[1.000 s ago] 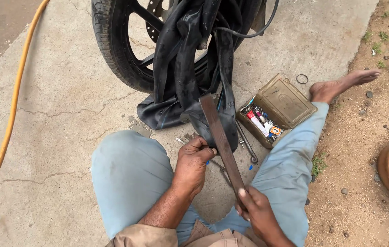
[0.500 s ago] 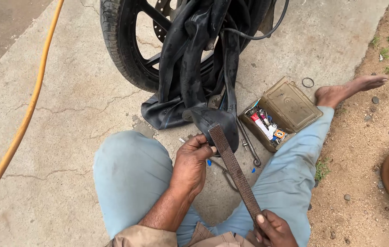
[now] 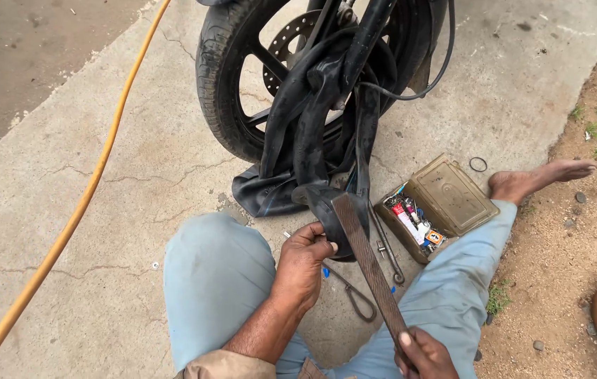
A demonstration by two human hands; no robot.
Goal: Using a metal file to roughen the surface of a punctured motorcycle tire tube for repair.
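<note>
Observed at lower centre of the frame: the left hand (image 3: 303,263) has its fingers closed around a fold of the black inner tube (image 3: 326,217), holding it over the gap between the person's knees. The rest of the tube hangs in loops from the motorcycle wheel (image 3: 225,84) at upper centre and pools on the concrete floor (image 3: 102,210). The right hand (image 3: 423,354), at the bottom edge, grips the lower end of a long flat rasp file (image 3: 369,260), whose upper end lies across the held fold of tube. Compared with half a second earlier, the file sits further down and to the right and the right hand is lower in the frame; the left hand's grip is unchanged. An open tool box (image 3: 442,207) sits at centre right, just beside the right leg. A yellow hose (image 3: 95,182) crosses the left of the frame.
</note>
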